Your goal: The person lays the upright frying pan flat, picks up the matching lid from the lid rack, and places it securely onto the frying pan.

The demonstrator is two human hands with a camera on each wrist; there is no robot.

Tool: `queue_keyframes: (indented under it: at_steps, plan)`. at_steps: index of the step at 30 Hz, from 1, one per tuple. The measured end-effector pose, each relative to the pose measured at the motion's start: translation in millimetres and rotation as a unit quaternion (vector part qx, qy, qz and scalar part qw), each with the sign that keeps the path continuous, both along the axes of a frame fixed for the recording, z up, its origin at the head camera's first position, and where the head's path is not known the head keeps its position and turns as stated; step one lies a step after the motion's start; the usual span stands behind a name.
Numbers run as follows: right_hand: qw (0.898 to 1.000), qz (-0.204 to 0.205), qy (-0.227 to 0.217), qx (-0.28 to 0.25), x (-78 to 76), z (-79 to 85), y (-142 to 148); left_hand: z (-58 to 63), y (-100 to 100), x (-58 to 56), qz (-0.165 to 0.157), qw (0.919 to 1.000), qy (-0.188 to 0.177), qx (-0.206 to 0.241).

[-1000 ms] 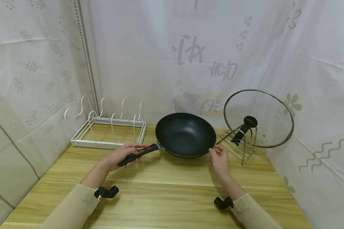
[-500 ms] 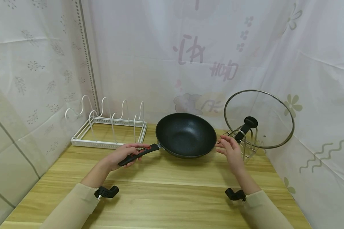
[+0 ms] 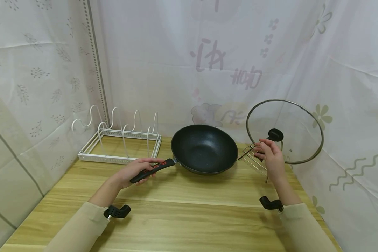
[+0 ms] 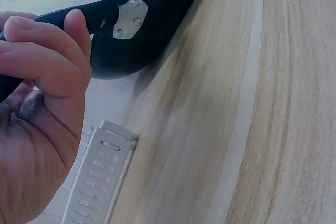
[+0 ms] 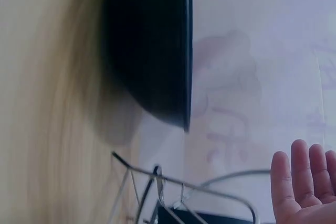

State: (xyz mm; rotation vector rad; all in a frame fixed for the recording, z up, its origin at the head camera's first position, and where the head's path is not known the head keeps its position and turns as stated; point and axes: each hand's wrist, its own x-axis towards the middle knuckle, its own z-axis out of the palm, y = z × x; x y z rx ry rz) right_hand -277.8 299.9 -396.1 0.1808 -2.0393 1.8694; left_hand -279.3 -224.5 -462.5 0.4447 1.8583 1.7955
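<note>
A black wok stands on the wooden table in the middle of the head view. My left hand grips its black handle, fingers curled round it, as the left wrist view also shows with the hand below the riveted bracket. My right hand is raised in front of the glass lid, apart from the wok. Its fingers look straight and hold nothing in the right wrist view. The lid's black knob shows just behind the fingertips.
The lid leans upright in a small wire stand, partly hidden by my right hand. At the back left stands a white pan rack with curved dividers. Patterned curtains surround the wooden table.
My right hand has left the wok's right rim and moved right and slightly up, towards the lid. The left hand and the wok have stayed in place.
</note>
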Motion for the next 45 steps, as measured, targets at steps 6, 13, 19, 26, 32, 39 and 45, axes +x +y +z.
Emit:
queue_keyframes:
  at_steps: [6, 13, 19, 26, 32, 39, 45]
  plan:
    - [0.999, -0.034, 0.001, 0.015, -4.8, 5.0, 20.4, -0.5, 0.0, -0.4, 0.001, 1.0000, -0.002, -0.002]
    - [0.998, -0.058, -0.019, -0.013, -9.6, 5.7, 39.6, 1.0, 0.3, 1.1, 0.007, 1.0000, -0.003, -0.003]
    - [0.996, -0.069, -0.027, -0.041, -11.1, 1.8, 48.4, 0.2, 0.3, 0.8, 0.003, 1.0000, -0.002, -0.006]
    - [0.994, -0.089, -0.030, -0.048, -14.2, -4.8, 57.1, -0.5, 0.8, 0.7, 0.003, 1.0000, -0.002, -0.004]
    - [0.991, -0.113, -0.072, 0.000, -20.6, -13.8, 66.4, -0.4, 0.9, 1.5, 0.004, 1.0000, -0.004, -0.001]
    - [0.983, -0.117, -0.138, 0.042, -29.2, -23.7, 69.7, -1.7, 0.2, 0.3, 0.000, 1.0000, -0.005, 0.003]
    - [0.972, -0.104, -0.187, 0.097, -40.8, -31.6, 71.2, -0.4, 0.3, 0.2, 0.008, 0.9999, -0.009, 0.004]
